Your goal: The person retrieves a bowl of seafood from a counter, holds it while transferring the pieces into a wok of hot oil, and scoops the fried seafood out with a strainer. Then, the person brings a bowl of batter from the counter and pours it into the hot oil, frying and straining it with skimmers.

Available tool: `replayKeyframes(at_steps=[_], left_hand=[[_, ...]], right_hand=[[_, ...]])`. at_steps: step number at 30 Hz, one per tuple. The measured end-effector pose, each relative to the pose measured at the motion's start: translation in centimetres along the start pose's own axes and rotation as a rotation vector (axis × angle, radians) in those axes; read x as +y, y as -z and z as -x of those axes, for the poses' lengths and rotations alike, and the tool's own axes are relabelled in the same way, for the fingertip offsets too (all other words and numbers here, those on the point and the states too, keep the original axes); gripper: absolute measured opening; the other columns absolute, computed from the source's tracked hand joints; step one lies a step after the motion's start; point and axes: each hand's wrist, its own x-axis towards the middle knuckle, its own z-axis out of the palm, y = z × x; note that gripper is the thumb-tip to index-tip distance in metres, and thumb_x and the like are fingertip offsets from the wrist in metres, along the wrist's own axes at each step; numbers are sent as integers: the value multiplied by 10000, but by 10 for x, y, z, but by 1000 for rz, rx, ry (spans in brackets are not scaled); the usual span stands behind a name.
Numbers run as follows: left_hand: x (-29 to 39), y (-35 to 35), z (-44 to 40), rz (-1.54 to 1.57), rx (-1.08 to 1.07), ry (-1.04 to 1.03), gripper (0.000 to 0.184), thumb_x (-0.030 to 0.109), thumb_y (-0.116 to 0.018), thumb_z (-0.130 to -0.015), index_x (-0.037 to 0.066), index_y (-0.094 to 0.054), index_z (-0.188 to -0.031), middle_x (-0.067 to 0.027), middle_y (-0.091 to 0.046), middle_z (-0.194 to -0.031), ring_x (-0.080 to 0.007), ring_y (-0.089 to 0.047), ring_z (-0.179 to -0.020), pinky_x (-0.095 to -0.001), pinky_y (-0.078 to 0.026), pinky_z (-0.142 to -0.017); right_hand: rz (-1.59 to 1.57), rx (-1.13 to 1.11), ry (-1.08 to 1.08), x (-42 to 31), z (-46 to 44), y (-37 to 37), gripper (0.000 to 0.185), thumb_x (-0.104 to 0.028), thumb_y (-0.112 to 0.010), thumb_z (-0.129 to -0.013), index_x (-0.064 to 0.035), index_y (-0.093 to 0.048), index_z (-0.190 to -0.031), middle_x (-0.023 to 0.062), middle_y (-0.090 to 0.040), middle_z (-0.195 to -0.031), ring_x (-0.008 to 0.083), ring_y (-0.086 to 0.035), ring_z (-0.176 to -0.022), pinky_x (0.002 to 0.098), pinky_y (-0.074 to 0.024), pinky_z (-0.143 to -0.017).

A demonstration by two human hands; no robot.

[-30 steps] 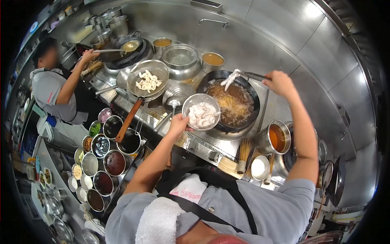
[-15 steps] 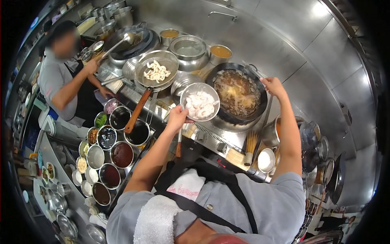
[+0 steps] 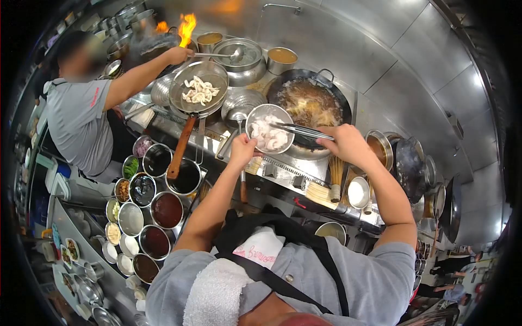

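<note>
My left hand grips the rim of a round metal bowl, which is tilted slightly. In the bowl lie pale, wet raw pieces, too unclear to name further. My right hand is closed around metal tongs. Their tips reach into the bowl among the pieces; whether they pinch one I cannot tell. Just beyond the bowl sits a black wok of bubbling brown oil, with light pieces frying in it.
A wooden-handled strainer holds pale curled pieces, left of a ladle. Sauce pots crowd the lower left. A bamboo brush and white bowl stand at right. A co-worker holds another ladle near flames.
My right hand has come with the tongs from over the wok's far side to the bowl, leftward and nearer me. The co-worker's ladle has swung right, and flames have risen at their wok.
</note>
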Motion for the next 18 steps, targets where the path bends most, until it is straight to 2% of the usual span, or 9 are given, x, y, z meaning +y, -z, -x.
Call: replayKeyframes(at_steps=[1, 8, 9, 10, 13, 15, 16, 17, 18], left_hand=[[-1, 1, 1, 7, -1, 1, 177, 3, -530, -843, -5, -413, -710, -91, -518, -704, -225, -631, -611, -361, -610, -515], [-11, 9, 10, 49, 56, 53, 179, 2, -516, -854, -1, -395, -721, -114, -520, -740, -289, -658, -666, -378, -617, -524], [-12, 12, 14, 21, 67, 89, 74, 6, -491, -866, -47, -453, -832, -138, -573, -803, -273, -665, -688, -359, -616, -557], [-12, 12, 16, -7, 79, 126, 130, 10, -465, -879, -94, -510, -943, -162, -625, -866, -257, -672, -710, -340, -614, -589], [-15, 16, 22, -10, 62, 72, 131, 15, -468, -882, -93, -511, -944, -159, -627, -872, -250, -673, -720, -335, -614, -592], [-13, 16, 23, 13, 71, 45, 82, 18, -489, -874, -63, -486, -867, -160, -615, -862, -252, -671, -706, -339, -614, -568], [-11, 15, 25, 30, 69, 19, 106, 22, -510, -866, -34, -462, -790, -160, -603, -851, -253, -669, -692, -344, -614, -544], [-4, 11, 32, 33, 81, 16, 106, 22, -510, -866, -34, -462, -790, -160, -603, -851, -253, -669, -692, -344, -614, -544], [6, 8, 36, 61, 77, 10, 90, 22, -509, -865, -42, -479, -810, -138, -595, -828, -240, -667, -687, -337, -614, -543]], right_hand=[[-44, 42, 7, 2, 5, 7, 342, -294, -640, -830, -46, -659, -1065, 208, -634, -739, 387, -613, -719, 424, -487, -676], [-90, 139, -167, 19, 20, 60, 349, -281, -634, -829, -42, -659, -1081, 246, -635, -813, 383, -630, -771, 413, -492, -732], [-81, 163, -209, 25, 19, 58, 353, -278, -638, -825, -32, -661, -1077, 249, -635, -825, 382, -633, -776, 407, -493, -738], [-53, 166, -262, 31, 17, 52, 376, -296, -658, -814, -7, -664, -1055, 246, -643, -815, 372, -644, -773, 401, -490, -740], [-68, 186, -252, 91, -1, -19, 405, -313, -667, -811, 3, -658, -1064, 257, -648, -850, 376, -647, -782, 401, -490, -742], [-219, 83, -409, 115, -13, -65, 405, -339, -670, -819, 26, -674, -996, 226, -667, -828, 315, -659, -713, 383, -491, -724], [-453, 36, -502, 137, -19, -92, 405, -359, -663, -835, 30, -675, -946, 140, -638, -711, 204, -607, -584, 325, -480, -611], [-453, 31, -491, 135, -18, -94, 405, -359, -663, -835, 30, -675, -946, 140, -638, -711, 204, -607, -584, 325, -480, -611], [-757, 108, -619, 133, -15, -97, 410, -358, -642, -857, 34, -660, -978, 78, -588, -660, 147, -526, -512, 283, -413, -520]])
